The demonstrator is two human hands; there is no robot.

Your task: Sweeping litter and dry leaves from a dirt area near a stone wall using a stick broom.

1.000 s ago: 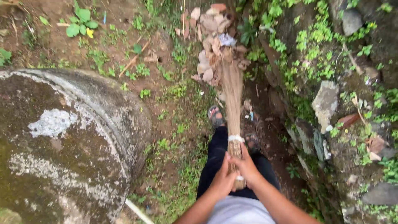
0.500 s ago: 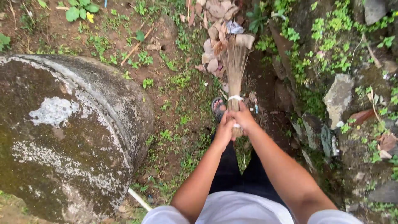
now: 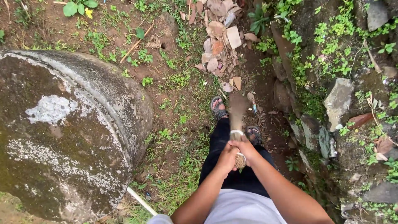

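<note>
I have both hands wrapped tight round the butt end of a stick broom (image 3: pixel 237 124): the left hand (image 3: pixel 227 157) and right hand (image 3: pixel 244 148) sit together, each grip fully closed on the bound handle just below the white tie. The bristles are blurred over the bare dirt between my sandalled feet (image 3: pixel 218 108), so I think the broom is mid-stroke, though I cannot tell which way it swings. The heap of dry leaves (image 3: pixel 219 39) lies well ahead, beside the mossy stone wall (image 3: pixel 336 99), with the round concrete slab (image 3: pixel 62 132) to my left. I judge this a sweeping step; the next stroke calls for reaching the bristles to the loose leaves near my feet.
</note>
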